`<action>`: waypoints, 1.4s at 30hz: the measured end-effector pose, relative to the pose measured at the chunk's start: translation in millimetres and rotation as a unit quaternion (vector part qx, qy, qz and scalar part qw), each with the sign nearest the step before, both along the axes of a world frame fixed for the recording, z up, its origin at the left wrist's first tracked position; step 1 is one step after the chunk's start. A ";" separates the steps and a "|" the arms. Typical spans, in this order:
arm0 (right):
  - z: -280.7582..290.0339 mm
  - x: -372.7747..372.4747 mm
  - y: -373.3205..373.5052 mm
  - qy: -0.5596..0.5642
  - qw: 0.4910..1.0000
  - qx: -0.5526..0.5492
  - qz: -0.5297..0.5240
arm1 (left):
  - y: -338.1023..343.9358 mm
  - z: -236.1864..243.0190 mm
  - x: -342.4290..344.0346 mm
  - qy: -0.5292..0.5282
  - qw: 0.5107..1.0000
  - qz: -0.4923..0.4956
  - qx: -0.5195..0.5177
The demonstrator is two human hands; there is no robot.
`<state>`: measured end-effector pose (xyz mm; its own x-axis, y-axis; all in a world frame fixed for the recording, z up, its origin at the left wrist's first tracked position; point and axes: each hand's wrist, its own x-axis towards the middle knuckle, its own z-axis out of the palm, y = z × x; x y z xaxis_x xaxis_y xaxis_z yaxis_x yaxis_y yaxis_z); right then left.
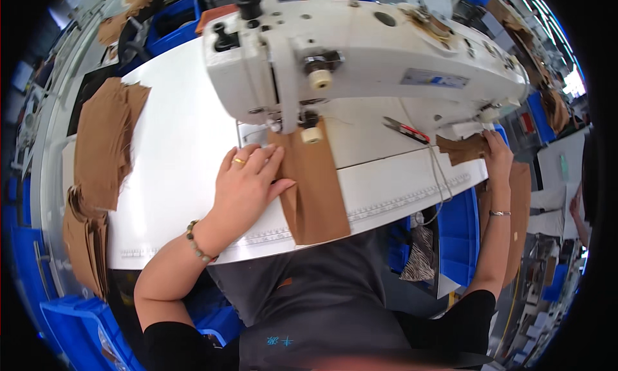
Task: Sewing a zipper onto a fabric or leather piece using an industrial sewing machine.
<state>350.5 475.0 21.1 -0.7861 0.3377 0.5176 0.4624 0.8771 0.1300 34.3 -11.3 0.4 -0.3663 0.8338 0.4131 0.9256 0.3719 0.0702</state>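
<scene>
Looking down in the head view, I see a long brown cloth strip [315, 187] on the white desk [174, 152], under the front end of a big white sewing machine [360, 49]. The strip's long way runs from the needle part toward the person's lap, and its near end leans a little to the right. That near end reaches the front edge of the desk, and a fold runs down the strip's left side. The left hand [250, 181] lies flat, palm down, at the left edge of the strip, with the fingers close together and the thumb out on the cloth. The right hand [499, 153] is well apart, over at the right end of the desk, with its fingertips at the edge of some small brown pieces [462, 149]; I can't tell if it pinches them. Snips with red handles [407, 130] lie between the machine and the small pieces, with a grey cord [441, 178] near them. The desk is smooth and shiny, with a ruler strip [412, 205] along its front. Brown cloth piles [103, 139] sit at its left side. Around it the room is busy, with a blue bin [458, 239] by the right arm, another blue bin [174, 26] behind the desk, and bright lights [539, 13] far off to the right.
</scene>
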 end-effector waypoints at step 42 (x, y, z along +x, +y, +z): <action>-29.5 -232.5 -282.1 0.020 0.853 -0.098 0.512 | -7.5 4.9 9.8 -0.089 0.993 -0.009 -0.072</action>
